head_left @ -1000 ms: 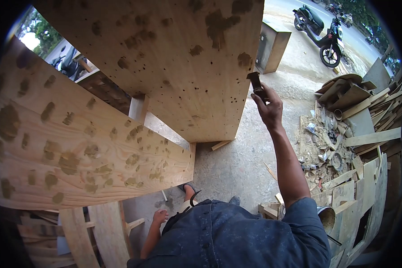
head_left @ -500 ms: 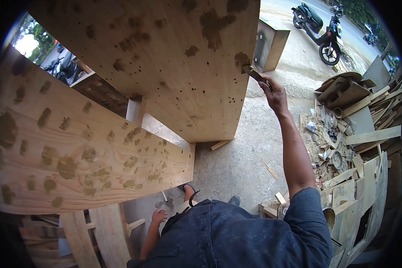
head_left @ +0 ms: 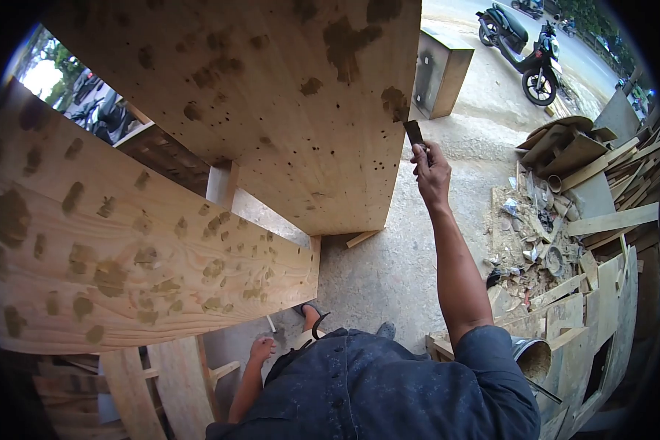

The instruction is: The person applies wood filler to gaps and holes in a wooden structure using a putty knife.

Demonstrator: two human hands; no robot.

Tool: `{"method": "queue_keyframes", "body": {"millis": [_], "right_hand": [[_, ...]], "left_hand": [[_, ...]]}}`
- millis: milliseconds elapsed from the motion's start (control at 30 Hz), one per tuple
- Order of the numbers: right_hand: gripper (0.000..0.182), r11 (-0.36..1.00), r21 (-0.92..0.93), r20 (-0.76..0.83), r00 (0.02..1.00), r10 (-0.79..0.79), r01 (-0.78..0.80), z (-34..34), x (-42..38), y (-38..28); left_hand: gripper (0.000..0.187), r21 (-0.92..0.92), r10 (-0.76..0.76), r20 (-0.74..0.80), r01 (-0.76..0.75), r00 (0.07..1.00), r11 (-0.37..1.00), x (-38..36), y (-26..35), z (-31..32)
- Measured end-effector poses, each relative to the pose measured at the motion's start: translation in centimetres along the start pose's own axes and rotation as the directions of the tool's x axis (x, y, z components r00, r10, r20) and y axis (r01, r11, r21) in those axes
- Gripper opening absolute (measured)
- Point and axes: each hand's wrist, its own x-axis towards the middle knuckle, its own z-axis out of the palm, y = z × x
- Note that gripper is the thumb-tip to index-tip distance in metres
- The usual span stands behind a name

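My right hand point(head_left: 433, 172) grips a putty knife point(head_left: 413, 133), its dark blade tilted up toward the right edge of a large wooden panel point(head_left: 293, 176). A small gap shows between the blade and a brown filler patch point(head_left: 395, 103) on that panel. More brown patches and small dark holes dot its surface. A second wooden panel point(head_left: 198, 282) at lower left carries many similar filler smears. Low beside my waist hangs my left hand point(head_left: 262, 349), fingers loosely bent and slightly apart, with nothing visible in them.
A wooden box point(head_left: 447, 77) stands beyond the panel's right edge. Behind it a motorcycle point(head_left: 524, 51) is parked near the road. Scrap wood point(head_left: 623, 169) and debris point(head_left: 539, 235) lie on the right. A round container point(head_left: 533, 357) sits by my right elbow.
My right hand has moved slightly left and down, drawing the putty knife off the filler patch, which now extends farther down. My left hand stays nearly still.
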Motion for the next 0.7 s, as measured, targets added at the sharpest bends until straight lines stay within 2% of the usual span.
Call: {"method": "queue_keyframes", "body": {"millis": [67,133,200,267,333,400,500,533,600,667,700], "right_hand": [[0.029,1.000,0.023,-0.026,0.999,0.021,-0.021,0.6,-1.0,0.2],[0.029,0.995,0.086,-0.034,0.998,-0.051,0.054,1.7,-1.6,-1.2],[0.031,0.996,0.081,-0.011,0.999,-0.031,0.031,2.3,-0.8,-1.7],[0.031,0.998,0.060,0.010,1.000,0.028,-0.028,2.4,0.0,-1.6],[0.031,0.999,0.023,-0.003,1.000,0.030,-0.030,2.0,-0.7,-0.7],[0.030,0.980,0.033,0.021,0.981,0.194,-0.194,1.4,-1.8,-1.0],[0.028,0.992,0.124,0.006,1.000,0.004,-0.005,1.3,-0.9,-3.1],[0.027,0.988,0.148,0.010,0.999,-0.038,0.036,1.3,-0.3,-4.4],[0.028,0.985,0.163,0.015,0.999,-0.051,0.048,1.4,1.0,-4.8],[0.029,0.999,0.042,0.039,0.999,-0.032,0.030,1.6,1.8,-2.4],[0.029,0.997,0.073,0.036,0.999,0.002,-0.004,1.7,1.1,-1.6]], "left_hand": [[0.035,0.032,0.027,0.012,-0.027,1.000,0.999,-0.3,-0.5,0.4],[0.034,0.048,-0.004,0.022,0.003,1.000,0.999,-0.4,-1.2,0.4],[0.034,0.071,-0.040,0.030,0.037,0.999,0.997,-0.4,-2.5,-0.2],[0.033,0.018,-0.091,0.036,0.090,0.995,0.996,0.4,-3.7,-0.7],[0.033,0.004,-0.087,0.014,0.087,0.996,0.996,-0.1,-3.1,-0.8],[0.033,-0.017,-0.086,-0.008,0.086,0.996,0.996,0.0,-2.7,-0.4],[0.032,-0.065,-0.046,0.011,0.047,0.999,0.997,0.1,-2.7,0.4],[0.033,-0.024,-0.044,0.021,0.044,0.999,0.999,-0.2,-2.1,0.5],[0.033,0.020,-0.039,0.031,0.039,0.999,0.999,-0.5,-1.6,0.5],[0.034,-0.042,-0.018,0.032,0.019,0.999,0.999,0.3,-2.0,0.1],[0.034,-0.044,-0.010,0.033,0.011,0.999,0.999,0.4,-1.5,0.1]]}}
